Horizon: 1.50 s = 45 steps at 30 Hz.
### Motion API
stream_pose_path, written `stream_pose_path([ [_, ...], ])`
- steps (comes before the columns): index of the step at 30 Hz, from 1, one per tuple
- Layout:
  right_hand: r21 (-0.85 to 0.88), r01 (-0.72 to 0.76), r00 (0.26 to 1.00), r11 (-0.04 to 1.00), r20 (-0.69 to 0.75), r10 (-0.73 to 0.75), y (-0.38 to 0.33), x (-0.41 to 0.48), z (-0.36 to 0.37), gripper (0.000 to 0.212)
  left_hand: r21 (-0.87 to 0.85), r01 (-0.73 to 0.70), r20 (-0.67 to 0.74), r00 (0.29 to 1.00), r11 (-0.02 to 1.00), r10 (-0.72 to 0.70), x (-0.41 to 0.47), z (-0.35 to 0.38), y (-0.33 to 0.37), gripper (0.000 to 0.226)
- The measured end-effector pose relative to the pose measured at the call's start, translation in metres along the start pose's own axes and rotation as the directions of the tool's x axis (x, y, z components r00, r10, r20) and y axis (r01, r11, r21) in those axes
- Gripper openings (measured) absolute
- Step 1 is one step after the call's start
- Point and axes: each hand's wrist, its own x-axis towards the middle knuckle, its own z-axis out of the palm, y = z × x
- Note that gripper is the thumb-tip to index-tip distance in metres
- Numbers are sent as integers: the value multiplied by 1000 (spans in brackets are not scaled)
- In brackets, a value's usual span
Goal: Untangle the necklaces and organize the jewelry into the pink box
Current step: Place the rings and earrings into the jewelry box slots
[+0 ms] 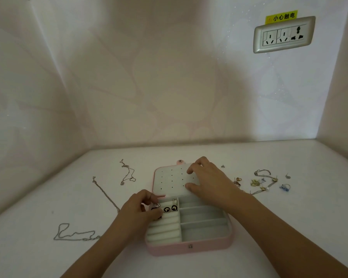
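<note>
On the worktop (269, 227): the pink box (189, 248) lies open right in front of us, with its lid (173, 181) folded flat on the far side and the grey-lined tray nearer us.
Left hand (143, 207): the grip is narrow, fingertips pinching a dark round piece (155, 208) at the far end of the ring rolls (163, 229), just beside two black discs (170, 208) already seated there.
Right hand (209, 179): the grip is loose and holds nothing. Its spread fingers rest on the perforated lid, and we judge it is steadying the box.
Necklaces (127, 173): three thin chains lie apart from one another to the left of the box, none of them inside it.
Small jewelry (257, 182): gold pieces, studs and a chain sit heaped to the right of the box, with a blue ring (284, 187) at the heap's outer edge.
Step in hand: we'd call it seating that third dark piece into the rolls. By our reckoning most of the sorting lies ahead.
Next move: it calls for a gentle release that leaves the two discs undisturbed. After that comes a reach for the heap or a chain, with the divided compartments (203, 221) the likely place for it.
</note>
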Motion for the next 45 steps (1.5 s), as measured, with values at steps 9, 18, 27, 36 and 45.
stream_pose_path([
  [9,-23,6,1000,1000,18,-6,1,1,1,40,-228,176,168,976,958,-139,2,-11,4,24],
  [18,87,-24,999,996,44,20,16,4,-16,29,-32,-129,167,977,991,132,41,-31,26,6],
  [27,240,-302,930,922,-138,341,73,1,-66,41,28,-382,391,854,924,342,76,-1,58,15],
  [36,-17,-460,885,888,75,460,107,-2,-90,43,65,-561,555,708,825,438,107,53,106,23],
  [45,56,-387,901,920,235,365,114,-18,-84,16,152,-646,633,645,748,429,124,101,118,26],
])
